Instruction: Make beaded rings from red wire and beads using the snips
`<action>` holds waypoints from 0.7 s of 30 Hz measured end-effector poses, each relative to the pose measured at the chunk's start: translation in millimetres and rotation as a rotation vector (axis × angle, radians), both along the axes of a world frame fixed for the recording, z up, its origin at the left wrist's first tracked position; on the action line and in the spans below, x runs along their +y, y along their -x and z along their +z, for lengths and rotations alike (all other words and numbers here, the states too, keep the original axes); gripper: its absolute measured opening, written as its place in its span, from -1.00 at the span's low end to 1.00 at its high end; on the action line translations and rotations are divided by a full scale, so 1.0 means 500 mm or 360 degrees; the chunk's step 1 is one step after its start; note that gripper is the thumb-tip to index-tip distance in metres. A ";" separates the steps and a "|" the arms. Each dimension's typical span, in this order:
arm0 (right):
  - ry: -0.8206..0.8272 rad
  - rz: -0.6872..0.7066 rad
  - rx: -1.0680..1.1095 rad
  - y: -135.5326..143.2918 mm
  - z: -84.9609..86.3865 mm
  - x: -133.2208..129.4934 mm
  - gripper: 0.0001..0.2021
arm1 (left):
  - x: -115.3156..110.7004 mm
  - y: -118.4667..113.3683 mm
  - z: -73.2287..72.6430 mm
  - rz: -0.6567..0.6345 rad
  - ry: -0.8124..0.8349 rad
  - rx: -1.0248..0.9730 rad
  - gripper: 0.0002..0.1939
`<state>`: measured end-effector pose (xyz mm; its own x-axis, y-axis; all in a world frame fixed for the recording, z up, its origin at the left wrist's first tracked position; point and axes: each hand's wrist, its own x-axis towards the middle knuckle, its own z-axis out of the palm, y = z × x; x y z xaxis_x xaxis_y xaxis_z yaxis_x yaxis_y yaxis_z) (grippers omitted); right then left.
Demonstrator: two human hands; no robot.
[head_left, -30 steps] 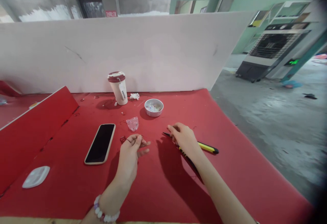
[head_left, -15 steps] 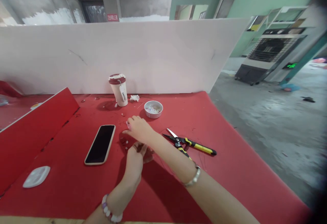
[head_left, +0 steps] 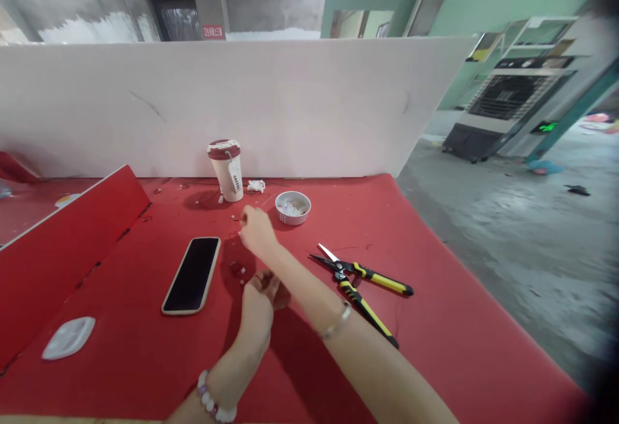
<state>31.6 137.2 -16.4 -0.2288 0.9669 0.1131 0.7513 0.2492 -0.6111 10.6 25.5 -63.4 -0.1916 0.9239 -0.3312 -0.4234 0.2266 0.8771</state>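
My left hand point(head_left: 260, 298), with a bead bracelet at its wrist, is closed low over the red table point(head_left: 454, 346); whatever its fingertips pinch is too small to make out. Farther forward, my right hand point(head_left: 258, 232) reaches across above it, its fingers curled together. I cannot make out anything between them. Small white bits point(head_left: 242, 271) lie on the table just left of my hands. A white perforated bowl point(head_left: 293, 209) holding small pale pieces stands right of my right hand. Pliers with black and yellow handles point(head_left: 360, 289) rest, jaws apart, to the right of my forearm.
A phone point(head_left: 192, 276) lies left of my hands. Behind it stand a lidded coffee cup point(head_left: 229, 173) and a crumpled white scrap point(head_left: 256, 185). At the far left are a white dish point(head_left: 69, 337) and a red divider point(head_left: 72, 237). A white panel point(head_left: 309, 108) borders the table's back.
My right hand has lifted a little and moved away from me, its fingers going from spread to curled. My left hand has barely shifted. More of the pliers now shows.
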 end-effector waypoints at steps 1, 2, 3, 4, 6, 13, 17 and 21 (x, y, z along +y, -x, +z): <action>-0.0056 0.0020 0.0076 -0.032 0.007 -0.011 -0.82 | 0.003 0.005 0.004 -0.0002 -0.0026 0.0049 -0.74; -0.0101 0.0050 0.0144 -0.067 0.013 -0.026 -0.83 | 0.007 0.011 0.009 0.0000 -0.0031 0.0055 -0.72; -0.0144 0.0081 0.0204 -0.104 0.016 -0.043 -0.84 | 0.009 0.016 0.014 0.0001 -0.0045 0.0062 -0.72; -0.0187 0.0101 0.0253 -0.140 0.015 -0.063 -0.84 | 0.011 0.021 0.019 0.0004 -0.0062 0.0072 -0.73; -0.0255 0.0095 0.0317 -0.208 0.006 -0.105 -0.85 | 0.012 0.028 0.030 0.0004 -0.0125 0.0096 -0.74; -0.0364 -0.0064 0.0407 -0.318 -0.055 -0.175 -0.80 | 0.000 0.035 0.057 -0.0007 -0.0357 0.0135 -0.81; -0.0430 -0.0166 0.0521 -0.321 -0.070 -0.172 -0.83 | 0.004 0.039 0.053 -0.0008 -0.0350 0.0063 -0.81; -0.0444 -0.0133 0.0610 -0.323 -0.076 -0.177 -0.84 | 0.013 0.042 0.044 0.0008 -0.0264 -0.0042 -0.76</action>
<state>193.2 48.6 -54.3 -0.0427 0.9008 0.4321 0.5092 0.3917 -0.7663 -10.6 32.1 -41.4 -0.1895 0.9654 -0.1789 -0.4473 0.0773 0.8911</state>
